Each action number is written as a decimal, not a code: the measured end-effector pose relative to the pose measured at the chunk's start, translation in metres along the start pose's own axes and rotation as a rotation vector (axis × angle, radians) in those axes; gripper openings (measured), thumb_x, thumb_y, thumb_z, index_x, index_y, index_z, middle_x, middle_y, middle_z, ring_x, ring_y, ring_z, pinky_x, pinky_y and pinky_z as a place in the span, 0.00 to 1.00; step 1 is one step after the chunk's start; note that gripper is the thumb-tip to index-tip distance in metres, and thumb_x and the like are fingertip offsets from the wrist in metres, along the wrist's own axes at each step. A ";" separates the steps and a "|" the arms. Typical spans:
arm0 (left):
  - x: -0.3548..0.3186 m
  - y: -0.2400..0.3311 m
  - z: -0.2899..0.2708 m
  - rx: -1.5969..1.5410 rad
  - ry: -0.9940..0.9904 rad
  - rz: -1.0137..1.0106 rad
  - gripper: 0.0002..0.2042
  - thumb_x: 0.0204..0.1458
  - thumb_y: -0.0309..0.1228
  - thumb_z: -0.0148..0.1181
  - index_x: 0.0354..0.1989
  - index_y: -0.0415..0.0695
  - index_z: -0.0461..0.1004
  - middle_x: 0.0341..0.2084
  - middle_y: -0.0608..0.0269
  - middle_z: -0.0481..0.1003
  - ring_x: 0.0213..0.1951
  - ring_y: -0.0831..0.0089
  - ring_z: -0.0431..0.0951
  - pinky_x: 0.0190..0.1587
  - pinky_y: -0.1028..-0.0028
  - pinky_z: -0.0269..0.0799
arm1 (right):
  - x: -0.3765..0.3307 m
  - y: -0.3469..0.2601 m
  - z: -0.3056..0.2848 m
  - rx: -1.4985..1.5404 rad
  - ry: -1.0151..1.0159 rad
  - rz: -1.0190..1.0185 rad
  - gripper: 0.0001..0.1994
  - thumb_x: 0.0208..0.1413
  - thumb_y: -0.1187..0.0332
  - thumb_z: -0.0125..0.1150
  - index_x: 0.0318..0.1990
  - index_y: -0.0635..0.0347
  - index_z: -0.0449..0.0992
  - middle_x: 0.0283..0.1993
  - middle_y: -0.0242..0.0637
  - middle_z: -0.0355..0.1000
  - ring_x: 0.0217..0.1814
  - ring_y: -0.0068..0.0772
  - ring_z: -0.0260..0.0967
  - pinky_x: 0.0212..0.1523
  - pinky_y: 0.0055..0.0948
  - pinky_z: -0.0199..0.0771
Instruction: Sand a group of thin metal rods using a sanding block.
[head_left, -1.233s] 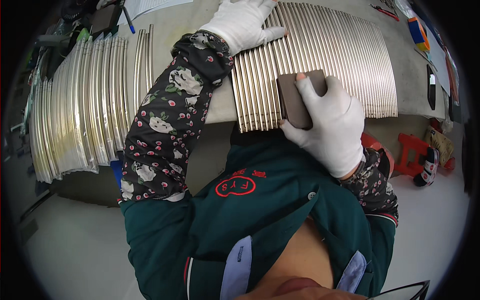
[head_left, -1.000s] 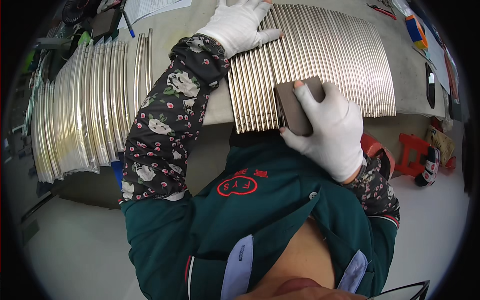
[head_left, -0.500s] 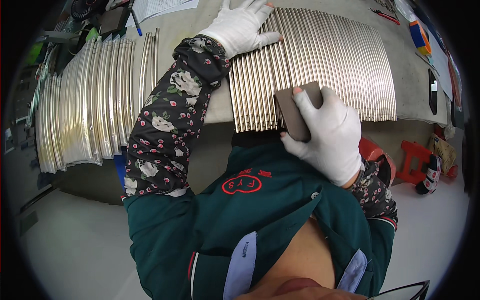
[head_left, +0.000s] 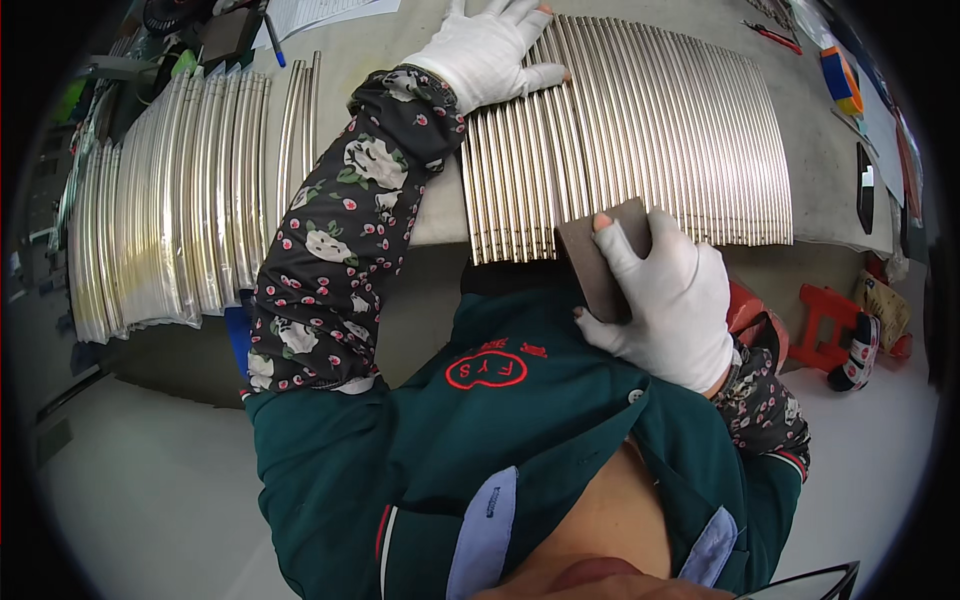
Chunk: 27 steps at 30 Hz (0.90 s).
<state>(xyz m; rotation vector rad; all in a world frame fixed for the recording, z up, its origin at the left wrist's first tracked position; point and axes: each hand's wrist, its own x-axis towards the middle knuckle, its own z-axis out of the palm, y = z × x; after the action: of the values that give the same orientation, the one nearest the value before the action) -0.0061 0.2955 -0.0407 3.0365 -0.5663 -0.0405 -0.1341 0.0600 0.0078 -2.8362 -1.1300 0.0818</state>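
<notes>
A wide row of shiny metal tubes (head_left: 690, 130) lies side by side on the table, their near ends at its front edge. My left hand (head_left: 485, 55), in a white glove with bare fingertips, rests with spread fingers across the far left part of the row. My right hand (head_left: 670, 300), gloved the same way, is closed round a grey-brown sanding block (head_left: 600, 265). The block's far end is over the near ends of the tubes; its near part sticks out past the table edge. The palm hides its right side.
Plastic-wrapped tubes (head_left: 170, 200) and a few loose tubes (head_left: 300, 120) lie at the left. A blue pen (head_left: 273, 40) and paper (head_left: 325, 10) are behind. Red-handled pliers (head_left: 775, 38), a blue-orange tape roll (head_left: 840, 80) and a black phone-like object (head_left: 865, 185) lie at the right. A red stool (head_left: 825, 325) stands below.
My right hand has drawn the sanding block toward me and slightly right, to the near ends of the tubes. My left hand stays spread on the row, almost unmoved.
</notes>
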 end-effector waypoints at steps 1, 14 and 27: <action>0.000 0.001 0.000 -0.002 -0.002 0.001 0.39 0.56 0.55 0.51 0.66 0.34 0.60 0.68 0.41 0.57 0.71 0.49 0.52 0.70 0.42 0.44 | 0.002 0.000 0.001 0.007 0.049 -0.017 0.33 0.36 0.49 0.74 0.50 0.57 0.76 0.36 0.41 0.64 0.32 0.39 0.69 0.30 0.37 0.68; -0.001 0.004 -0.004 0.002 -0.007 -0.004 0.38 0.56 0.54 0.52 0.65 0.33 0.60 0.68 0.41 0.57 0.71 0.49 0.52 0.69 0.42 0.44 | 0.007 0.011 0.007 0.031 0.196 -0.068 0.35 0.30 0.50 0.76 0.51 0.52 0.77 0.39 0.43 0.63 0.33 0.41 0.67 0.31 0.38 0.67; -0.007 0.002 0.001 -0.028 0.088 0.017 0.36 0.57 0.52 0.51 0.66 0.34 0.60 0.68 0.40 0.56 0.72 0.48 0.51 0.70 0.42 0.44 | -0.046 0.223 0.039 -0.128 0.549 0.454 0.31 0.51 0.49 0.67 0.60 0.54 0.73 0.56 0.49 0.71 0.56 0.50 0.72 0.55 0.39 0.73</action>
<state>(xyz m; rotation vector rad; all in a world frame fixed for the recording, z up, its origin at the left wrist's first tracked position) -0.0134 0.2957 -0.0416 2.9881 -0.5800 0.0848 -0.0183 -0.1308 -0.0528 -2.8771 -0.3883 -0.7113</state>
